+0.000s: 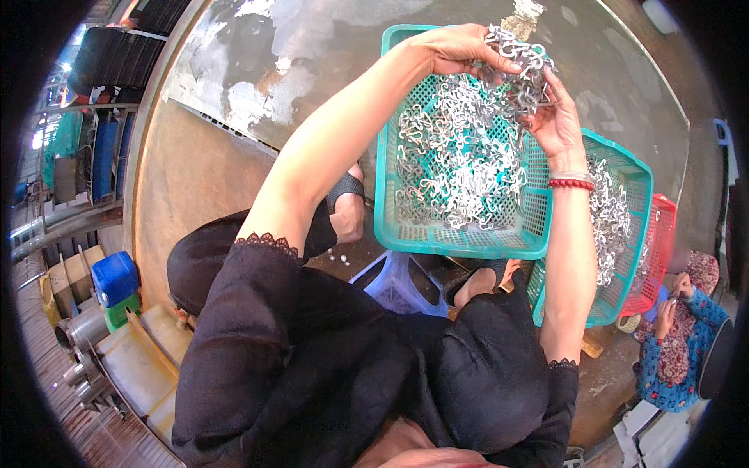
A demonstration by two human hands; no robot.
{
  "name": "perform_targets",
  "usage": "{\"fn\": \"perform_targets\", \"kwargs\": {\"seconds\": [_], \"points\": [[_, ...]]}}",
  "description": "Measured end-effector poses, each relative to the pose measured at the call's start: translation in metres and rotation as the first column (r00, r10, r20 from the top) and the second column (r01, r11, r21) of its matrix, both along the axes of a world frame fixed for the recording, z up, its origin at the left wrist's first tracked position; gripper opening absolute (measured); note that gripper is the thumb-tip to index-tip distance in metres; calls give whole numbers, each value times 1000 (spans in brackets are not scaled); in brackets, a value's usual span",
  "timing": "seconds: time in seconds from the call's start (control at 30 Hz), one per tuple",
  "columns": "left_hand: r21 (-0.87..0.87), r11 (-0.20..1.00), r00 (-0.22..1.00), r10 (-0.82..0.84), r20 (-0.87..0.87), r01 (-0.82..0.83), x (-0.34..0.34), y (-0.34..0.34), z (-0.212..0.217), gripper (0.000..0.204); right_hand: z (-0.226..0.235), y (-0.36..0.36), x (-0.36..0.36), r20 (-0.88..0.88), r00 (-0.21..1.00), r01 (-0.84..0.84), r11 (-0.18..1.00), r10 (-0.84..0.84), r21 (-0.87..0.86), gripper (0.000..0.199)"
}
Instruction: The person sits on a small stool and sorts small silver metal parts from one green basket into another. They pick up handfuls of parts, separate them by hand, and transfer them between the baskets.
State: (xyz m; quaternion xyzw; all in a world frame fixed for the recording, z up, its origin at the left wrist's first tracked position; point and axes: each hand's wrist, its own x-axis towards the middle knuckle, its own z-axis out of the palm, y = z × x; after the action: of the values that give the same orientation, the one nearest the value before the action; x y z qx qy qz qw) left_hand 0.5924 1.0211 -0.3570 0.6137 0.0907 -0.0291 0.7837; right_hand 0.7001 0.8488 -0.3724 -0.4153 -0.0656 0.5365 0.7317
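One clump of hooks (530, 69) is gripped between the left hand (462, 50) and right hand (558, 131), over the far right of the green basket (386, 183). Loose hooks (468, 160) cover much of its bottom; right of it stand another green basket (639, 234) and a red basket (662, 238).

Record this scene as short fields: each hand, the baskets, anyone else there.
Left hand: holding a clump of S-shaped metal hooks
Right hand: holding the same clump
Right wrist: red bead bracelet
Left green basket: many loose hooks inside
Right green basket: also holding hooks
Red basket: farther right, contents mostly unclear
Co-worker: far right, hands close together
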Motion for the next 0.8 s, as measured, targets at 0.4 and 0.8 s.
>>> {"fn": "perform_targets", "kwargs": {"seconds": [0.4, 0.8], "points": [[-216, 976, 1000, -5, -17, 1, 11, 10, -5, 29, -2, -20, 24, 132, 982, -146, 984, 132, 102, 27], [-135, 990, 993, -60, -99, 46, -43, 9, -38, 43, -9, -71, -24, 524, 615, -343, 798, 590, -496, 51]]}}
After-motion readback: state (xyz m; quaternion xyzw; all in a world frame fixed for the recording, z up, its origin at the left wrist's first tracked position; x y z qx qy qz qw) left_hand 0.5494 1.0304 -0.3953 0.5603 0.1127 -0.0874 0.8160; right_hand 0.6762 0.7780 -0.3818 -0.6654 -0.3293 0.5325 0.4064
